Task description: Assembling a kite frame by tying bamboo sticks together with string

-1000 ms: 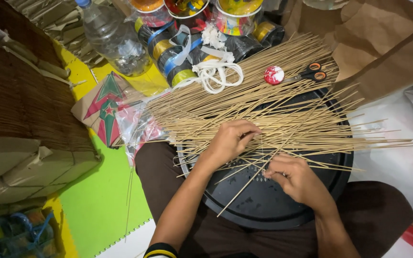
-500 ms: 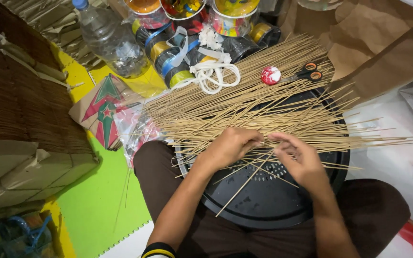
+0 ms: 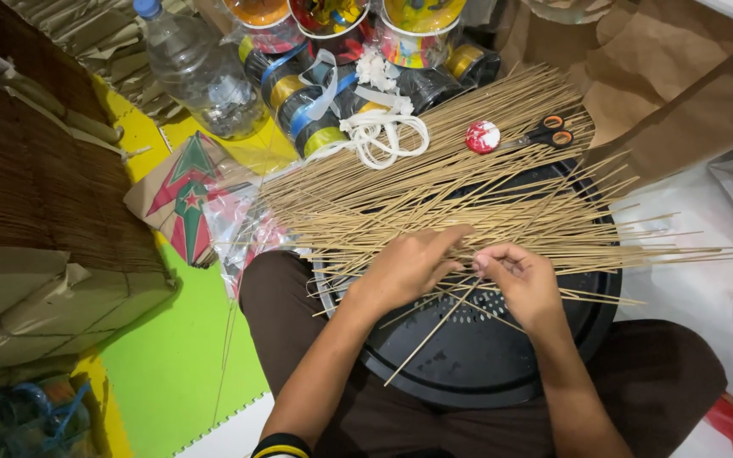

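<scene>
Thin bamboo sticks point(image 3: 434, 199) fanned across tray point(image 3: 468, 365)

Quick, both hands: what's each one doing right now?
Left hand: open, palm down, resting on the bamboo sticks.
Right hand: fingers curled, pinching a single stick at its upper end.

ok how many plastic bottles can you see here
1. A clear plastic bottle with a blue cap lies at the top left, beside the tape rolls, well away from both hands. Others may be hidden outside the view.

Green and yellow foam floor mat point(image 3: 171, 365); brown cardboard point(image 3: 44, 280) stacked at left.
</scene>
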